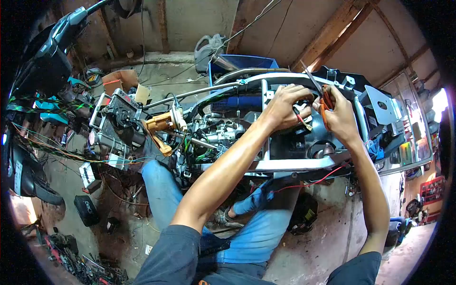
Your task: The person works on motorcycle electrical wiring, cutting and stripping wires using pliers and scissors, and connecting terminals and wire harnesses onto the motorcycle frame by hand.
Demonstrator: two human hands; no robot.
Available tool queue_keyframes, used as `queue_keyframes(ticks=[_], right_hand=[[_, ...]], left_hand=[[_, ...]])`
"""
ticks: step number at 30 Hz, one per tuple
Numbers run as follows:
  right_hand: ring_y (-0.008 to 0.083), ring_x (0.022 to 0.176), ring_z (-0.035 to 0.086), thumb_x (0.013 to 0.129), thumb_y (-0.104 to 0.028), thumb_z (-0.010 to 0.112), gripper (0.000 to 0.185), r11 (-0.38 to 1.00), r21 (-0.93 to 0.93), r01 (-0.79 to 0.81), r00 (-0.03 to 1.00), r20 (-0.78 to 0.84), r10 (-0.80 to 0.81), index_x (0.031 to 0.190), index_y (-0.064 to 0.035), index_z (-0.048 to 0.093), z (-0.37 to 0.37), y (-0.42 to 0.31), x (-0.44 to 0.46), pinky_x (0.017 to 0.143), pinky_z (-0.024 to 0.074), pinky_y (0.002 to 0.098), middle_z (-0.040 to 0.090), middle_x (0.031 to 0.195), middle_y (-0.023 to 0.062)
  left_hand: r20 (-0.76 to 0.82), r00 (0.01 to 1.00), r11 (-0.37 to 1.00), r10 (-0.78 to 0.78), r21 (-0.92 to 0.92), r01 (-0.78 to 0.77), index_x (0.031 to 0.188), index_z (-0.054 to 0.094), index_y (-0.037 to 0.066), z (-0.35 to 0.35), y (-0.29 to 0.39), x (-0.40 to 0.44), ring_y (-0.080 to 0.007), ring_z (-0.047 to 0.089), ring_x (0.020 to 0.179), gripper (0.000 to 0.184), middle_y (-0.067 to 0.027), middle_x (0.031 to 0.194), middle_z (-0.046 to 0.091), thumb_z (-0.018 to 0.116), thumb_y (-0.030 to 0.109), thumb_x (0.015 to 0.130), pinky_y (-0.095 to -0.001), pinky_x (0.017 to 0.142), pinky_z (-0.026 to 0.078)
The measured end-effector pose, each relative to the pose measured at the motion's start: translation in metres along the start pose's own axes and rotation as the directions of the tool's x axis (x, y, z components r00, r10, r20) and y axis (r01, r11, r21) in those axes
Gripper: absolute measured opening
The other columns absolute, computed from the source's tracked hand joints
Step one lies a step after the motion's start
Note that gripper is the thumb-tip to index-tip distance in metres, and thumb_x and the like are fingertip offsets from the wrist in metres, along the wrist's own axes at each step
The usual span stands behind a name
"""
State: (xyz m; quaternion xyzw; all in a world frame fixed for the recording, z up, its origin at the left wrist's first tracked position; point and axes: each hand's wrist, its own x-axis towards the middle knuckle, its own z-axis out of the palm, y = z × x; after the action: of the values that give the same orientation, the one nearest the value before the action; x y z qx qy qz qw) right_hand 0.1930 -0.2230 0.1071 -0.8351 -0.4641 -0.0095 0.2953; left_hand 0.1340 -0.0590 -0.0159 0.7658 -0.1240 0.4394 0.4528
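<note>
My left hand [289, 108] is closed over the rear of a stripped motorcycle's silver frame [294, 165]. It grips a short bunch of wires [300, 117], with red and yellow strands and a pale end hanging below the fingers. My right hand [340, 116] is wrapped round the orange handles of a pair of scissors [326, 105], whose blades point up and away to the left. The two hands are close together over a black tray [285, 148] inside the frame. What lies under the left fingers is partly hidden.
A radiator [122, 111], an orange-brown part [161, 122] and loose wiring crowd the left. A blue bin [256, 61] and a grey jug [207, 50] stand behind the frame. A red wire [311, 183] hangs near my knees. At right is a glass-topped surface [415, 142].
</note>
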Motion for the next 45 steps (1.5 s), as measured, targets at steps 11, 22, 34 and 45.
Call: queue_keyframes(ticks=[11, 22, 34, 45], right_hand=[[0.0387, 0.089, 0.073, 0.088, -0.013, 0.073, 0.03, 0.988, -0.118, -0.099, 0.993, 0.053, 0.106, 0.11, 0.003, 0.06, -0.009, 0.006, 0.003, 0.08, 0.0532, 0.0437, 0.07, 0.094, 0.0263], [0.0362, 0.091, 0.075, 0.084, -0.007, 0.071, 0.032, 0.995, -0.094, -0.034, 0.999, -0.023, 0.032, 0.113, 0.0056, 0.064, -0.01, 0.007, 0.005, 0.083, 0.0549, 0.0411, 0.072, 0.098, 0.0267], [0.0176, 0.081, 0.067, 0.085, -0.008, 0.076, 0.031, 0.995, -0.061, -0.08, 0.997, 0.013, 0.081, 0.111, 0.006, 0.064, -0.003, 0.002, 0.003, 0.078, 0.0536, 0.0356, 0.071, 0.088, 0.0205], [0.0153, 0.09, 0.067, 0.084, -0.008, 0.081, 0.033, 0.992, 0.001, -0.123, 0.992, 0.003, 0.123, 0.109, 0.0047, 0.064, 0.004, 0.011, 0.005, 0.083, 0.0527, 0.0333, 0.072, 0.094, 0.0153]], left_hand=[[0.05, 0.998, 0.998, 0.029, -0.052, -0.026, 0.109, 0.065, 0.001, 0.007, -0.007, 0.001, -0.0415, 0.065, 0.101, 0.025, -0.0182, 0.108, 0.068, 0.076, 0.006, 0.086, -0.0468, 0.087, 0.053], [0.054, 0.998, 0.999, 0.019, 0.042, -0.022, 0.113, 0.067, 0.002, 0.01, -0.009, 0.001, -0.0399, 0.066, 0.105, 0.037, -0.0174, 0.111, 0.069, 0.073, -0.007, 0.079, -0.044, 0.09, 0.055], [0.047, 0.997, 0.997, 0.059, 0.051, -0.061, 0.111, 0.072, 0.003, 0.005, -0.005, -0.004, -0.0361, 0.068, 0.102, 0.035, -0.0146, 0.108, 0.071, 0.074, -0.006, 0.077, -0.0425, 0.087, 0.057], [0.075, 0.997, 0.998, 0.033, 0.046, -0.036, 0.111, 0.073, 0.003, 0.009, -0.007, -0.003, -0.036, 0.067, 0.105, 0.035, -0.0152, 0.108, 0.07, 0.073, -0.006, 0.077, -0.0418, 0.093, 0.055]])
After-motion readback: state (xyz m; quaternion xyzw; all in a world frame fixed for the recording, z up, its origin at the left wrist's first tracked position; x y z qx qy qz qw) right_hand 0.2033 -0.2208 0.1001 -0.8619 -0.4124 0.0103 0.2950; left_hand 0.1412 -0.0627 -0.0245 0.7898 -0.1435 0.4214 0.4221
